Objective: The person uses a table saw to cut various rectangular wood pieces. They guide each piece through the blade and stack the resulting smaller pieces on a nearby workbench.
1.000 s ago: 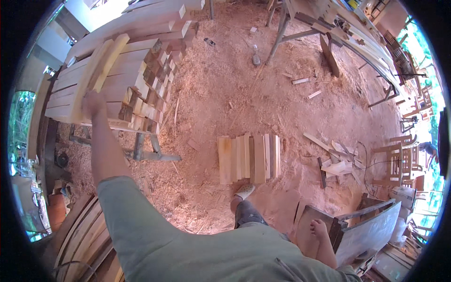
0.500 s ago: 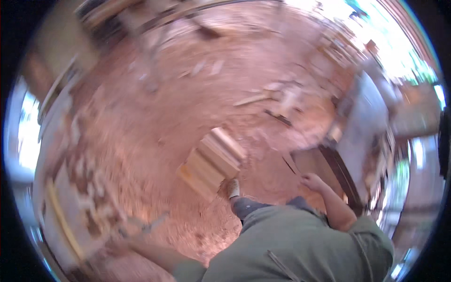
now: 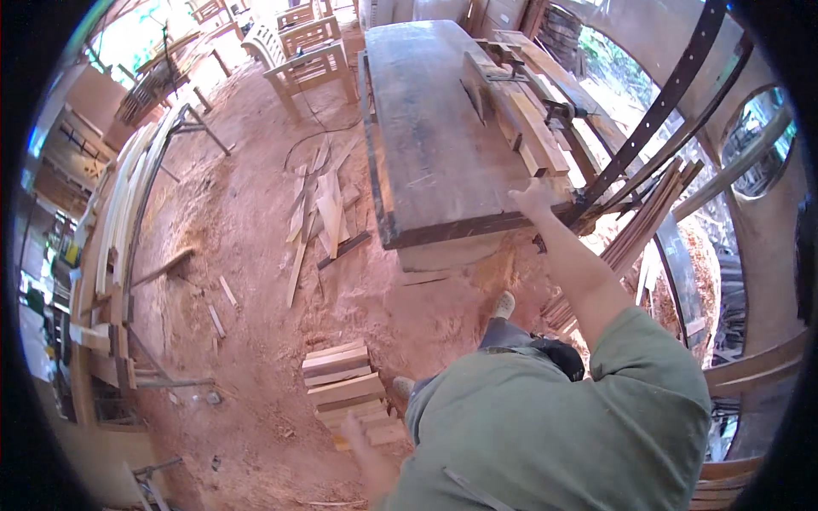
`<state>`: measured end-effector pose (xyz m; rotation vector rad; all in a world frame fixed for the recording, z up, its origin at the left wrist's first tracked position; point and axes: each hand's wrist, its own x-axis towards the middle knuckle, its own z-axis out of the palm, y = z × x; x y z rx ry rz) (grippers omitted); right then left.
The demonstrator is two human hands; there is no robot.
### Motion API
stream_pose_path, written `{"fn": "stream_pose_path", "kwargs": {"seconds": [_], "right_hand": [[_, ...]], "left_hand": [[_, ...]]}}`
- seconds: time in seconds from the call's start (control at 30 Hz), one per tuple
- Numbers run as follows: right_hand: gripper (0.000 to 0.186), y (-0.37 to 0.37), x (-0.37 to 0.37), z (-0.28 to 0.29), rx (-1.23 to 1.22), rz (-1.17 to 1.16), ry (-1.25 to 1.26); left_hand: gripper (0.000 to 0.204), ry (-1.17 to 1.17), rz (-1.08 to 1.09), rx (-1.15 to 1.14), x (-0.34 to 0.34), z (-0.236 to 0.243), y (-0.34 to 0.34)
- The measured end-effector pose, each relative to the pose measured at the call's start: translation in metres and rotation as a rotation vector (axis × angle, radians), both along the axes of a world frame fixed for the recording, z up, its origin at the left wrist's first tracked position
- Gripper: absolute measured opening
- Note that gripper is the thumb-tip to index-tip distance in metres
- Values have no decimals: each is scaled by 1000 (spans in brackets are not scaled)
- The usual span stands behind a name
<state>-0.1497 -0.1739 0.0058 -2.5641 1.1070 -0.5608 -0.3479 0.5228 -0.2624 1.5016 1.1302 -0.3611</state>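
My right hand [image 3: 532, 198] reaches out to the near right corner of a dark wooden saw table [image 3: 430, 145], fingers spread and resting by a long wooden strip [image 3: 538, 129] that lies along the table's right side. It holds nothing that I can see. My left hand [image 3: 356, 431] hangs low beside my green shirt, fingers loose and empty, just above a stack of short pale boards [image 3: 348, 393] on the sawdust floor.
Loose offcuts [image 3: 319, 213] lie scattered on the floor left of the table. Long pale planks [image 3: 128, 196] lean on a rack at the left. Wooden chairs [image 3: 308, 53] stand at the back. Thin slats [image 3: 635, 234] pile up right of the table.
I have turned from the plank rack toward the saw table. My left hand left the stacked planks and dropped to my side; my right hand rose to the table's corner.
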Motion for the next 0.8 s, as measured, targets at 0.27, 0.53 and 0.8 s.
{"fn": "stream_pose_path", "kwargs": {"seconds": [0.27, 0.53, 0.8], "right_hand": [[82, -168, 47, -41, 143, -21, 62], [50, -202, 17, -43, 1384, 141, -446], [55, -68, -95, -26, 2701, 395, -897]], "left_hand": [[46, -320, -540, 676, 81, 100, -160], [44, -422, -1086, 21, 162, 203, -474], [59, -313, -540, -1178, 258, 258, -648]]}}
